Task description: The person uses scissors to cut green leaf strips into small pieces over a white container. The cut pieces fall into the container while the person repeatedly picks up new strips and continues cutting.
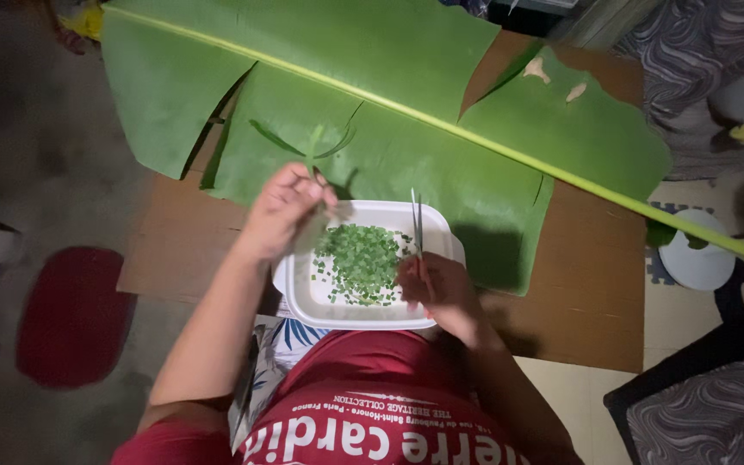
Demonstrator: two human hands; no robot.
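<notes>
Head view: my left hand pinches a green stalk, my right hand grips scissors over the white tray of chopped greens, on a banana leaf covering cardboard.

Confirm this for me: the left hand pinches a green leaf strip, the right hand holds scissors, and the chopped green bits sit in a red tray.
Wrong on the tray's colour. The head view shows the chopped green bits in a white tray; the left hand pinches the leaf strip and the right hand holds scissors.

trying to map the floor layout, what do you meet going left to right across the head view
dark red oval mat → left hand pinching a thin green leaf strip → white rectangular plastic tray of chopped green bits → right hand → round white stand
</notes>
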